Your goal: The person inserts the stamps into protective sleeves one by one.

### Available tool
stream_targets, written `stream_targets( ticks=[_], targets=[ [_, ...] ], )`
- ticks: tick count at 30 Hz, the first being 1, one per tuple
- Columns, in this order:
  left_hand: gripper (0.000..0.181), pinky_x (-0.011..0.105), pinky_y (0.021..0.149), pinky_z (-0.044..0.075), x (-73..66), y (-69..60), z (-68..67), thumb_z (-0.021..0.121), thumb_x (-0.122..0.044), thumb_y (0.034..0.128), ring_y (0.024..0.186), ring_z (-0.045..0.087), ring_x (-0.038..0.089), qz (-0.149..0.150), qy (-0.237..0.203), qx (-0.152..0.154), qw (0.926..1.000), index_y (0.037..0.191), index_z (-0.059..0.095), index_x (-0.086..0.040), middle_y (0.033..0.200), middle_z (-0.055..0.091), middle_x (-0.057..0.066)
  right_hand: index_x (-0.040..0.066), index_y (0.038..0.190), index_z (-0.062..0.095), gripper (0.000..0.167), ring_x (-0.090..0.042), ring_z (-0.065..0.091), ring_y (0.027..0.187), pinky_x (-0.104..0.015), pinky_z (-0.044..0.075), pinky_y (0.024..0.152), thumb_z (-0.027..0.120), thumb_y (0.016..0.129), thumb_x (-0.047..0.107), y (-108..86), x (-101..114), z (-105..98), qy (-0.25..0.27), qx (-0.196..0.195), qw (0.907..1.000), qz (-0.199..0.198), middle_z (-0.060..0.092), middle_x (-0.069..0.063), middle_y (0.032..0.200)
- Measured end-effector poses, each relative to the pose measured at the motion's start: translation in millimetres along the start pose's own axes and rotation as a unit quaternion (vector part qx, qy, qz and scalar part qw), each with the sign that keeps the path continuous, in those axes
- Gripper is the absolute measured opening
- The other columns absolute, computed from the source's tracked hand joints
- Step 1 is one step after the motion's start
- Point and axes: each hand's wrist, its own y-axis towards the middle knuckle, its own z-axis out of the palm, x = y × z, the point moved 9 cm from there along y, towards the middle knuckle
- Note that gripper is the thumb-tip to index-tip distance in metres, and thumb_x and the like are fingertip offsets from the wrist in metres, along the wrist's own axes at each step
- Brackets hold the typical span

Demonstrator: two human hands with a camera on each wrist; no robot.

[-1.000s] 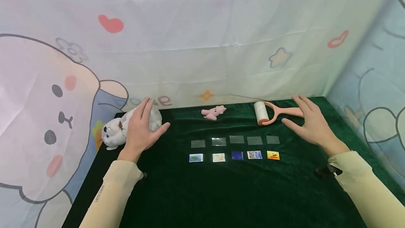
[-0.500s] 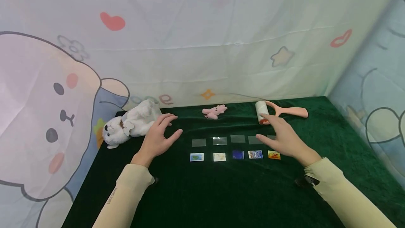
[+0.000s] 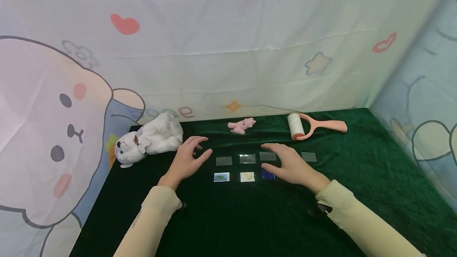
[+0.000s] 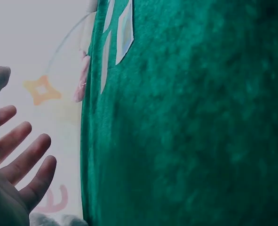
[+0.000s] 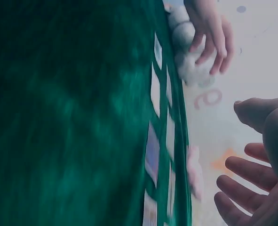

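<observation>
My left hand [image 3: 185, 163] hovers left of the small cards, its fingers loosely bent and holding nothing. My right hand [image 3: 290, 165] is raised over the right part of the card rows, fingers spread, and hides some cards. Below and between the hands lie a blue-green picture card [image 3: 221, 177], a pale card [image 3: 247, 177] and a dark blue card [image 3: 267, 174]. Behind them is a row of clear sleeves, among them a shiny one [image 3: 247, 159] and one [image 3: 308, 157] right of the right hand. In the right wrist view the cards [image 5: 152, 153] lie well apart from the fingers.
A white plush animal [image 3: 150, 139] lies at the back left. At the back are a small pink plush toy [image 3: 242, 125] and a lint roller [image 3: 295, 126] with a pink handle. A printed curtain [image 3: 214, 70] hangs behind the green cloth [image 3: 228, 221].
Both hands have moved inward, the right one much farther to the left, from beside the lint roller to over the cards. The left hand has moved right, away from the white plush animal.
</observation>
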Motion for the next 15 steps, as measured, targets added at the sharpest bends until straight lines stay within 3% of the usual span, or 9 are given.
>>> stream_targets(
  ticks=[9,15],
  targets=[
    [0.044,0.048,0.09,0.058,10.2,-1.5,17.1,0.068,-0.038,0.1035,0.113,0.066,0.027,-0.035,-0.012,0.021,0.9991,0.14,0.063,-0.014,0.143,0.059,0.008,0.007,0.146,0.056,0.055,-0.033,0.067,0.114,-0.049,0.059,0.089,0.075,0.099,0.028,20.9,27,33,0.079,0.034,0.9963,-0.009,0.067,-0.013,0.138],
    [0.046,0.048,0.09,0.058,15.1,-0.8,23.5,0.067,-0.038,0.1041,0.112,0.066,0.027,-0.047,-0.022,0.025,0.9983,0.141,0.063,-0.011,0.142,0.059,0.008,0.007,0.144,0.058,0.052,-0.019,0.068,0.099,-0.034,0.058,0.077,0.075,0.099,0.026,31.0,37,49,0.105,0.055,0.993,0.002,0.07,-0.013,0.134]
  ],
)
